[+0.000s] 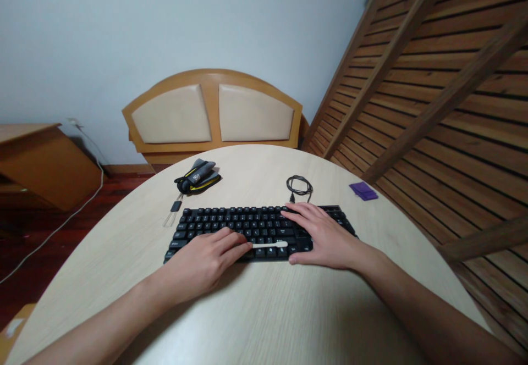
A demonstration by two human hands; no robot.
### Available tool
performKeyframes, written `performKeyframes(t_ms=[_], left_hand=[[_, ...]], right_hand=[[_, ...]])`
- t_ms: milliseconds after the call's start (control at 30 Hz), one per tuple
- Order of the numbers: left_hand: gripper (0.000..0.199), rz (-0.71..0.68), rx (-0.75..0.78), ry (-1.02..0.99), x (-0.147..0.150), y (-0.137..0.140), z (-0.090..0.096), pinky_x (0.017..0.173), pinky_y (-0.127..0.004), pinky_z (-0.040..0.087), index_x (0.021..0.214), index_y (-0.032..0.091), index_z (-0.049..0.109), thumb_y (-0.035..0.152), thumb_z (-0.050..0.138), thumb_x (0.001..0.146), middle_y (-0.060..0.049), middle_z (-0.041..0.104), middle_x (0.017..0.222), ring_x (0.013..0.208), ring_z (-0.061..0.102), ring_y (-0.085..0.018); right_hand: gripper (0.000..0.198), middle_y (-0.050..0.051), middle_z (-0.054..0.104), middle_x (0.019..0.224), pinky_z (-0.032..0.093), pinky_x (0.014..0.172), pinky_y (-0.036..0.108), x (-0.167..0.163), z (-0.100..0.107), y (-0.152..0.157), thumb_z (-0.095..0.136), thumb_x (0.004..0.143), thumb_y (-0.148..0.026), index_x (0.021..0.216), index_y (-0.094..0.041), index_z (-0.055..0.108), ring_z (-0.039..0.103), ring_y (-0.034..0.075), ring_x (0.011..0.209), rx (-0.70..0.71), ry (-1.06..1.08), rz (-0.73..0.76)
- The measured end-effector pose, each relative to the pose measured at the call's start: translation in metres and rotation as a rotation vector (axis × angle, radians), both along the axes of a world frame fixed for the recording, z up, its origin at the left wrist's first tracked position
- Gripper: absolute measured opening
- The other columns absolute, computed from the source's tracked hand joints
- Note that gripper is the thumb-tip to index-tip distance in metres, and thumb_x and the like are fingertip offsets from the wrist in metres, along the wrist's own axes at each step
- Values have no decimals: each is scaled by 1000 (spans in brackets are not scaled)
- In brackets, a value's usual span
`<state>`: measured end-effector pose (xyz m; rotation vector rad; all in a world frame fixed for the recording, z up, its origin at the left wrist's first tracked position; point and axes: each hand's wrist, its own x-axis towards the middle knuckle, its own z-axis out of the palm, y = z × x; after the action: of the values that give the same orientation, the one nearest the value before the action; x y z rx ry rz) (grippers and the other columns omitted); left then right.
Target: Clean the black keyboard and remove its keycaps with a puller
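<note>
A black keyboard [243, 225] lies across the round table, lengthwise in front of me. My left hand [208, 255] is over its lower left half, fingers closed round the handle of a thin white toothbrush [270, 245]. The toothbrush's small head points right and lies along the lower rows of keys; most of its handle is hidden under the fingers. On the keyboard's right part rests my right hand [328, 238], with thumb and fingers spread, the thumb at the near edge and the fingertips at the far edge. It covers many of the right-hand keys.
Behind the keyboard lies a coiled black cable [300, 185]. A grey, black and yellow folded umbrella-like bundle [198, 177] with a strap tag [176, 206] is at back left. A folded purple cloth [363, 191] lies near the right edge of the table [264, 310]. Slatted wood [445, 106] stands to the right.
</note>
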<state>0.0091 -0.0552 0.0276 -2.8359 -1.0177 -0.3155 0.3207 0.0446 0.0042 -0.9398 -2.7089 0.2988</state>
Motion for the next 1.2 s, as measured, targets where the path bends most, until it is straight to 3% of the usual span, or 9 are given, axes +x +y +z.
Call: performKeyframes(t_ms=[367,833,1200], left_hand=[[40,-22,-6,-63,-20,2,7,75,-39,59,126,13,63,6,42,93,-13,69,112,94,64,-25],[31,6,-135,-111,-47,7,15,74,-33,56,108,19,70,9,46,92,-7,70,103,87,66,-20],[33,5,-99,-113,-41,6,4,75,-33,57,115,17,70,8,45,96,-9,70,104,88,66,-20]], right_hand=[[95,13,42,158,31,117,58,0,1,0,73,72,-73,150,-25,48,37,37,142,-24,9,-2],[97,14,42,158,32,117,57,1,1,0,72,72,-74,150,-22,48,38,37,142,-18,-15,-3],[96,13,42,158,32,116,59,2,2,0,72,73,-75,151,-25,47,38,38,142,-21,-7,0]])
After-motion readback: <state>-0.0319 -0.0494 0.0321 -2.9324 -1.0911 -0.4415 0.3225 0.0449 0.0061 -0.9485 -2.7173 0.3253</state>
